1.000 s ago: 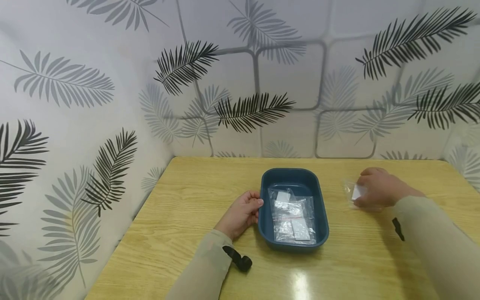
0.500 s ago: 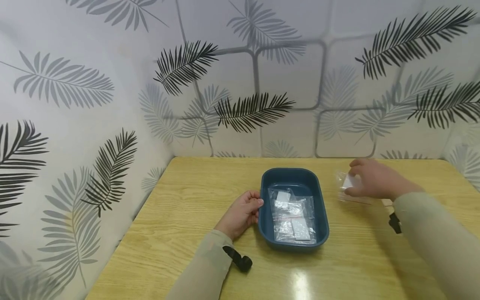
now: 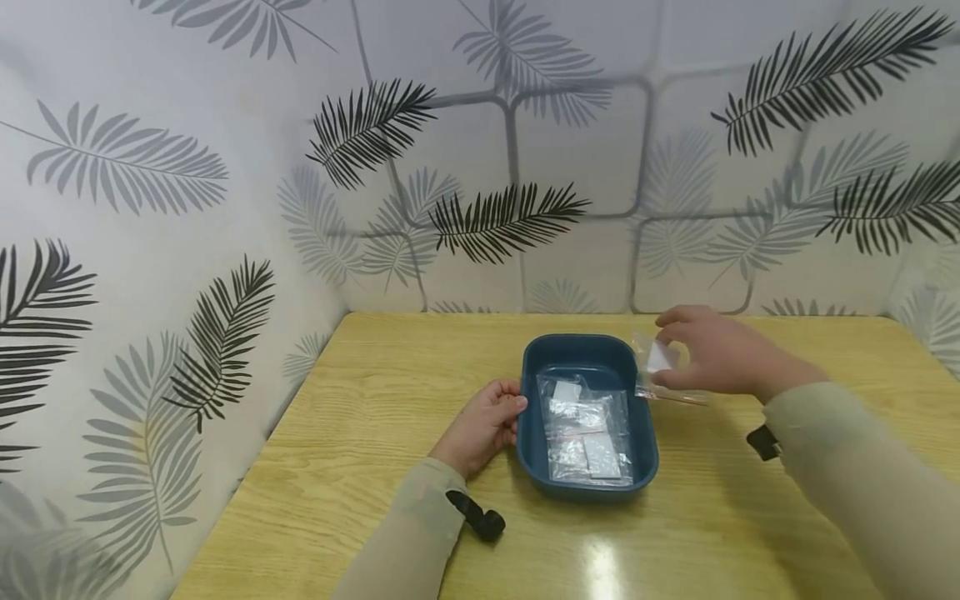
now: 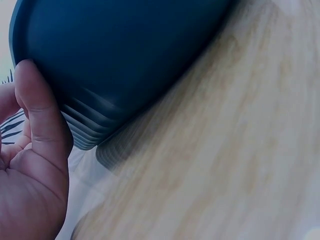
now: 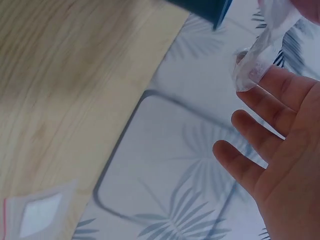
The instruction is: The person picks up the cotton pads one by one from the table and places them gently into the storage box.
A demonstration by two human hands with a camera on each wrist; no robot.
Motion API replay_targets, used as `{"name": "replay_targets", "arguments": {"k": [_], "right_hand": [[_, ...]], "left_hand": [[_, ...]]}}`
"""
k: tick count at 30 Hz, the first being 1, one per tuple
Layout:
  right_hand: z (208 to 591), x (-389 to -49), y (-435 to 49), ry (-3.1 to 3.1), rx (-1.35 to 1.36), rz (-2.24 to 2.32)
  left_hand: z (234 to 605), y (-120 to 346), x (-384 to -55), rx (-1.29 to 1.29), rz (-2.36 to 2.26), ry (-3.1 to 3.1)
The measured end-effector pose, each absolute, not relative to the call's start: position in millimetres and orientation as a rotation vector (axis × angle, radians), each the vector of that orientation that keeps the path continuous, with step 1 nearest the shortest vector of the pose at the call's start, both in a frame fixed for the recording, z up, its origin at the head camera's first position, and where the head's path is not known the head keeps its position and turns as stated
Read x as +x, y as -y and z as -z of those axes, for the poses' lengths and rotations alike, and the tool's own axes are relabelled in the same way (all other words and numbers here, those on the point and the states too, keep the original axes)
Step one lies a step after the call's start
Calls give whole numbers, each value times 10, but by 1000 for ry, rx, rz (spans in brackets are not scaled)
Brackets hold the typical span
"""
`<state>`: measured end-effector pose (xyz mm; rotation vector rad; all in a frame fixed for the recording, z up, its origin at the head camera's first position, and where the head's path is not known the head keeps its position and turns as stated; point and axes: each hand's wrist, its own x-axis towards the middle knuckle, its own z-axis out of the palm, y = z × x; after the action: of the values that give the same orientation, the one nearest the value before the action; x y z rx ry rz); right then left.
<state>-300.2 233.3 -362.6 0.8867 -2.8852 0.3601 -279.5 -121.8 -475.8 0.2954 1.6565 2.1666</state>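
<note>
A dark blue plastic tub (image 3: 585, 492) stands on the wooden table, several clear zip bags (image 3: 573, 429) with white pieces inside lying in it. At the tub's left rim, my left hand (image 3: 483, 425) holds on, thumb at the edge; the left wrist view shows that thumb (image 4: 37, 100) against the wall. My right hand (image 3: 716, 350) pinches another clear zip bag (image 3: 660, 358) with a white piece inside, just right of the tub's rim and overlapping it in the head view. In the right wrist view, the held bag (image 5: 250, 70) hangs crumpled at the fingertips; the lower fingers are spread.
One more zip bag (image 5: 40, 217) with a white piece lies on the table (image 5: 100, 100) in the right wrist view; the right arm hides that spot in the head view. A leaf-patterned wall (image 3: 465, 275) stands along the table's back edge.
My right hand has lifted the zip bag and carried it left, from the right part of the table to beside the tub. The left hand and the tub have stayed put.
</note>
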Motion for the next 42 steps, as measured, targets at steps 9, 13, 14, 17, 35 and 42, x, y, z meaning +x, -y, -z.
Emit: {"name": "replay_targets", "arguments": {"k": [9, 13, 14, 17, 35, 42], "right_hand": [[3569, -2927, -1944, 2812, 1037, -337], [3593, -2897, -1806, 2768, 1107, -315], [3601, -2889, -1774, 2762, 1118, -311], [3630, -2865, -1685, 2757, 1142, -300], [3781, -2802, -1301, 2743, 1220, -177], [3792, -2815, -1235, 2789, 1173, -77]], "left_hand": [[4756, 1212, -2793, 302, -2173, -1646], [4757, 1210, -2795, 302, -2174, -1649], [4755, 1211, -2792, 300, -2176, -1649], [4754, 1209, -2783, 301, -2178, -1651], [4759, 1200, -2807, 299, -2172, -1647], [4763, 1212, -2805, 297, -2161, -1656]]}}
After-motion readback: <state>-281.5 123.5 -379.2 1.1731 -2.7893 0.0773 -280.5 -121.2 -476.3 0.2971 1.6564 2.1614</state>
